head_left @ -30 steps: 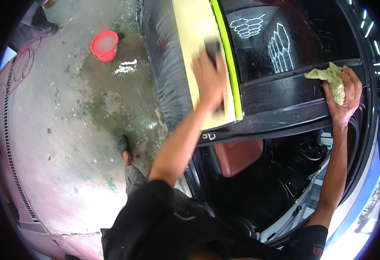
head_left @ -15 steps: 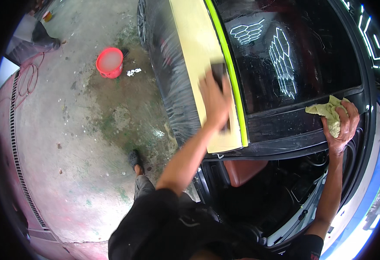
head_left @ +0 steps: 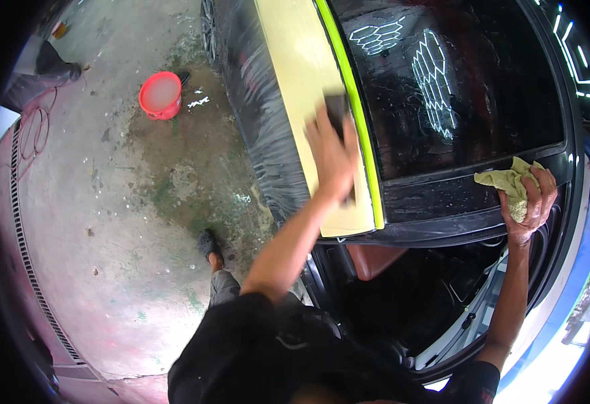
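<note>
My left hand (head_left: 333, 156) is pressed over a long dark sanding block (head_left: 336, 108) on the pale yellow coated strip (head_left: 288, 40) of a car door. The block is a little blurred, and my palm covers its middle. Bright green masking tape (head_left: 353, 84) runs along the strip's edge, close beside the block, below the dark window (head_left: 470, 60). My right hand (head_left: 537, 205) grips a crumpled yellow-green cloth (head_left: 503, 179) at the door frame by the window's rear corner.
The open door gap below shows a brown seat (head_left: 372, 259) and dark cabin. Whitish smears cover the lower black door panel (head_left: 268, 128). A red bucket (head_left: 161, 94) of cloudy water stands on the wet floor at left. Beyond lie a drain grate (head_left: 29, 266) and red hose (head_left: 38, 128).
The whole view has shifted slightly, with the bucket and floor now further left. My left hand and the block stay near the same spot on the strip; my right hand keeps the cloth.
</note>
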{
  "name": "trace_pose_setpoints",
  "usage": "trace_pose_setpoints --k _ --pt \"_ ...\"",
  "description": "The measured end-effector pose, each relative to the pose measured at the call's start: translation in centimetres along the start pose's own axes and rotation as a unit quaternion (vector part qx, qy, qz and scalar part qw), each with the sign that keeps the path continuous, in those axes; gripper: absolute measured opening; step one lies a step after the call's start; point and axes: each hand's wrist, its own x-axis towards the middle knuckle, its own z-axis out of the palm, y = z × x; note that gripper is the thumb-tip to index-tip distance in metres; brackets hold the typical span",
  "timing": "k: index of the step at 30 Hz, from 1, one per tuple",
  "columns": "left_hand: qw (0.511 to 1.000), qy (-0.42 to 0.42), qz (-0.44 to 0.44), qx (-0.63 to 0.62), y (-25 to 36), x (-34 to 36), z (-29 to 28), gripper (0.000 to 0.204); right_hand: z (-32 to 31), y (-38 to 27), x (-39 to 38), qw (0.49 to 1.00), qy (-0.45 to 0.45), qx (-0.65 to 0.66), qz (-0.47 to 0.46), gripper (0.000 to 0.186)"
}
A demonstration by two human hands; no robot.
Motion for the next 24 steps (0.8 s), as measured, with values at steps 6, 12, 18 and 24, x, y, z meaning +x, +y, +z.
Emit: trace_pose_setpoints --k 6,12,18,24 --pt "0.998 0.056 0.026 0.011 -0.2 11.4 0.2 0.053 0.5 -0.2 0.5 1.000 0.015 0.016 -0.006 0.057" --pt "0.998 0.058 0.020 0.000 -0.4 11.4 0.1 0.054 0.9 0.0 0.1 1.000 0.014 0.005 -0.004 0.056" --pt "0.999 0.012 0.009 -0.034 -0.2 3.2 -0.3 0.059 0.3 0.3 -0.2 1.000 -0.011 -0.011 -0.004 0.052" --pt "0.990 0.130 0.031 0.041 -3.0 31.9 1.3 0.053 0.7 0.2 -0.2 1.000 -0.010 -0.016 -0.004 0.049"
